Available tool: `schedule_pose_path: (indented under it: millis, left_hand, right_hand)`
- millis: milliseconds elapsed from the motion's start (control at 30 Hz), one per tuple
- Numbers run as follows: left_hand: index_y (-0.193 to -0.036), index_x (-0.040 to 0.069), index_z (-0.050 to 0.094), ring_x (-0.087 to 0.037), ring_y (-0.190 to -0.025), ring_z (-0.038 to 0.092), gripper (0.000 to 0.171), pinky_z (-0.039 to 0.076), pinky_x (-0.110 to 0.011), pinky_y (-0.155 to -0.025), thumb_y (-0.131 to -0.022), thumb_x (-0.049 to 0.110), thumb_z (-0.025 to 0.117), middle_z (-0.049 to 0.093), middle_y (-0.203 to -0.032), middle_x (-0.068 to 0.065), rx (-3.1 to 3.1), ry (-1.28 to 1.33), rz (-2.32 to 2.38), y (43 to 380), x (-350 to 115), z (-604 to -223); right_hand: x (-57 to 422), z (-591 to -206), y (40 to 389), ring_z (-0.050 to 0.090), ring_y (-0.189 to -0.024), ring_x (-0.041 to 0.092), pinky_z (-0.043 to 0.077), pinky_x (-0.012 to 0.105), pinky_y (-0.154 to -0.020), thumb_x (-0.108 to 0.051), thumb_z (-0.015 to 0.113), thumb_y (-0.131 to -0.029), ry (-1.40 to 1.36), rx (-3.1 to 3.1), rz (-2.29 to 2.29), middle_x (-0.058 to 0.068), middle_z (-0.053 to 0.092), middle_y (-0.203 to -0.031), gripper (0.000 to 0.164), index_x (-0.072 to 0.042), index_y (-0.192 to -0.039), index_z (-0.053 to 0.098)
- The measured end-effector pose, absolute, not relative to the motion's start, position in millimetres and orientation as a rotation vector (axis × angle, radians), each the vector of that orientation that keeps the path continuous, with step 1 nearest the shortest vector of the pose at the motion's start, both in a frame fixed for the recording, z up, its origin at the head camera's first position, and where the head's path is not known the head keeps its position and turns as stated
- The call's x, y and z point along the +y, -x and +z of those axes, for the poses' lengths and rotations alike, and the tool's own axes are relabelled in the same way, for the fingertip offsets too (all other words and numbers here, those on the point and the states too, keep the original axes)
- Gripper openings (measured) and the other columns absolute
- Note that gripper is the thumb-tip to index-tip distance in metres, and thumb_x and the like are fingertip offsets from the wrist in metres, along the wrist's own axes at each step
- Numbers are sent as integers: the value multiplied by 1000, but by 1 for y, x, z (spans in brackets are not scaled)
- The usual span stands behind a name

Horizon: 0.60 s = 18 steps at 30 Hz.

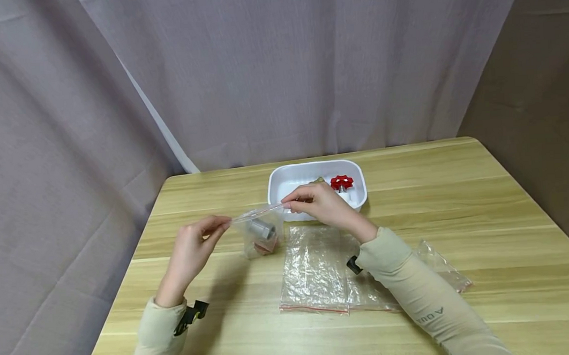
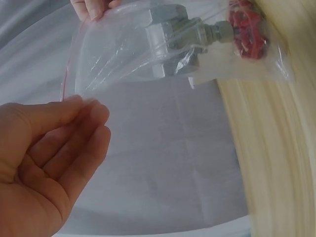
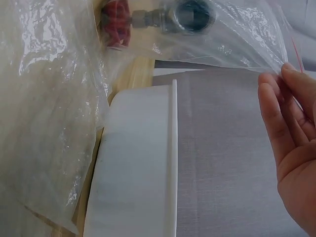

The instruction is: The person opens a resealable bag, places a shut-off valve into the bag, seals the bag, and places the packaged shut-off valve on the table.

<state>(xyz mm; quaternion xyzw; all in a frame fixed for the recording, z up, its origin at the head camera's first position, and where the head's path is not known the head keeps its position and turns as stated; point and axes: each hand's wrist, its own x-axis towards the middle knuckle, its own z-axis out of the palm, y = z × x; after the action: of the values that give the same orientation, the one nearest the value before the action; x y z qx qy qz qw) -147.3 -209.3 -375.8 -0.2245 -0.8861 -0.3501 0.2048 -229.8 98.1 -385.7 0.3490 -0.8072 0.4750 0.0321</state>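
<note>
Between both hands hangs a clear zip bag [image 1: 249, 243], lifted off the table. Inside it is a grey metal valve [image 2: 170, 39] with a red handwheel [image 2: 247, 30] at the bag's lower end. My left hand [image 1: 194, 250] pinches one top corner of the bag between thumb and fingertips. The opposite corner is pinched by my right hand [image 1: 326, 206], which is above the front of the white tray [image 1: 277, 173]. In the tray lie another valve with a red handwheel [image 1: 341, 182] and a brass-coloured piece [image 1: 319, 180], partly hidden by the right hand.
Several flat clear zip bags [image 1: 313, 272] with red seal strips lie on the wooden table [image 1: 459, 190], partly under the right forearm. Another crumpled bag [image 1: 441, 266] shows to the right of that forearm. Grey curtains [image 1: 259, 66] stand behind the table.
</note>
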Motion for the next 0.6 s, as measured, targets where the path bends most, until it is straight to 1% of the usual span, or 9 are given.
schedule_pose_path:
  millis: [200, 400, 600]
  left_hand:
    - [-104, 5, 77, -19, -90, 73, 12, 59, -39, -78, -93, 5, 71, 76, -98, -6, -2470, 658, -862, 147, -209, -374]
    - [-102, 4, 75, -18, -87, 72, 9, 58, -38, -74, -96, 7, 69, 76, -96, -6, -2473, 654, -773, 148, -208, -375]
    - [-101, 3, 71, -22, -86, 71, 6, 58, -41, -73, -97, 6, 67, 74, -96, -9, -2473, 629, -719, 150, -208, -382]
  right_hand:
    - [100, -387, 231, 65, -78, 9, 54, 26, -69, -14, 74, -93, -1111, -2443, 1401, -5, 76, -94, 11, -12, -102, 80]
    - [99, -389, 233, 65, -78, 8, 54, 26, -69, -16, 74, -93, -1134, -2432, 1354, -8, 75, -93, 9, -14, -100, 80]
    - [98, -392, 231, 65, -78, 7, 54, 26, -68, -16, 73, -94, -1137, -2431, 1339, -8, 75, -94, 8, -14, -99, 79]
